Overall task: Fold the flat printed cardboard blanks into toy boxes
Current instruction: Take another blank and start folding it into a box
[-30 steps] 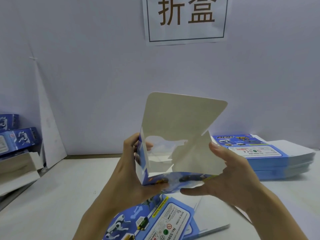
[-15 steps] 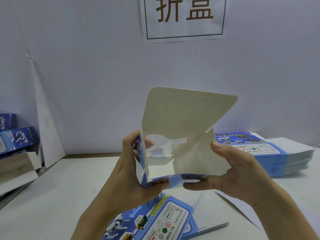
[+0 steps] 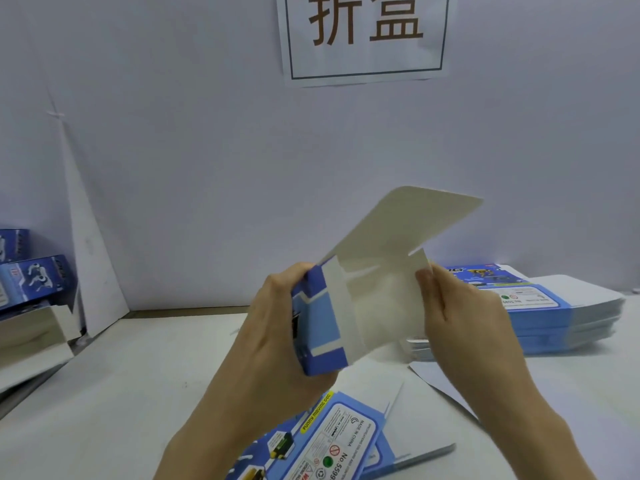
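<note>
Well above the worktop (image 3: 121, 375), in the head view, a half-folded box (image 3: 325, 327) was held in mid-air between both hands, in front of a pale wall (image 3: 207, 150). The left hand (image 3: 273, 334) gripped the blue side panel, its fingers curled round the panel's upper edge. The right hand (image 3: 464, 317) clamped the opposite white side, with its thumb (image 3: 424, 277) pressed on the inner face. The box's open end faced the camera and showed a white inside. A large round-cornered flap (image 3: 408, 220) rose from the box and tilted to the right.

Below the hands, a printed blank (image 3: 332, 445) lay flat on the worktop. A stack (image 3: 561, 317) of blanks lay at the right, partly behind the right hand. Folded boxes (image 3: 31, 278) sat at the far left. A sign (image 3: 363, 32) hung on the wall above.
</note>
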`<state>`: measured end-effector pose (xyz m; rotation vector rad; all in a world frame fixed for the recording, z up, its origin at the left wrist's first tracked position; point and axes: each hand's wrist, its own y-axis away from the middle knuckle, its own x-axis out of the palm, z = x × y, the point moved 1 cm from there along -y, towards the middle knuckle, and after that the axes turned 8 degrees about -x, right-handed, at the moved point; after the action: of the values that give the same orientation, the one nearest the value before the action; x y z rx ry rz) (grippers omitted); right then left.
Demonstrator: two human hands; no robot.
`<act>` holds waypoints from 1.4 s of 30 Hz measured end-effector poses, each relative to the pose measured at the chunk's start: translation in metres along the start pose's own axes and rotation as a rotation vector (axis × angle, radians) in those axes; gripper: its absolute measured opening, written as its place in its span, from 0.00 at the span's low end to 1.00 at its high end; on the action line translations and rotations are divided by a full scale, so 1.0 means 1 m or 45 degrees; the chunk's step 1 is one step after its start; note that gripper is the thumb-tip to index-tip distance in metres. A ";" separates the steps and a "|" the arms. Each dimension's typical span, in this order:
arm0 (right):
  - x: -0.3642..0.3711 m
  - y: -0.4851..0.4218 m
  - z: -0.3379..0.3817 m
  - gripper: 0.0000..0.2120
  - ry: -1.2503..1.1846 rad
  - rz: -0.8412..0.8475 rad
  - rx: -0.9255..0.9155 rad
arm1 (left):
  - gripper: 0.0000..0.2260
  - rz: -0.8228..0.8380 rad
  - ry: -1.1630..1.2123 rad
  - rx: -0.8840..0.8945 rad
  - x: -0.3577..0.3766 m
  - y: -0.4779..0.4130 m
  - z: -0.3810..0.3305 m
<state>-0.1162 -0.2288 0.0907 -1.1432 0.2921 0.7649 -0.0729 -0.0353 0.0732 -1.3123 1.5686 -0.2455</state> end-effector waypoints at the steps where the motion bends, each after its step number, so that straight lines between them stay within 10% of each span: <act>1: 0.002 0.000 0.002 0.15 0.184 0.025 -0.015 | 0.43 -0.004 -0.022 0.000 0.000 0.001 0.000; 3: 0.005 0.002 0.001 0.18 0.193 0.093 -0.044 | 0.42 -0.013 -0.053 -0.002 -0.002 0.000 0.000; 7: -0.008 -0.007 0.001 0.14 -1.261 0.213 0.322 | 0.43 -0.019 0.088 -0.030 -0.016 -0.001 0.007; 10: -0.007 -0.006 -0.002 0.09 -1.636 0.371 0.387 | 0.41 0.017 0.142 0.014 -0.017 -0.001 0.004; 17: 0.016 0.003 0.002 0.07 -0.966 0.152 0.270 | 0.48 -0.067 -0.018 0.028 -0.016 -0.005 0.005; 35: 0.011 -0.002 -0.005 0.14 -0.709 0.425 0.425 | 0.48 0.052 0.081 -0.125 -0.013 -0.003 0.017; 42: 0.005 -0.005 -0.005 0.20 -0.398 0.153 0.367 | 0.52 0.389 0.835 -0.690 -0.023 -0.003 0.001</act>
<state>-0.1088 -0.2319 0.0892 -0.7270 0.2010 0.9601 -0.0735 -0.0168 0.0875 -1.4461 2.4946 -0.0525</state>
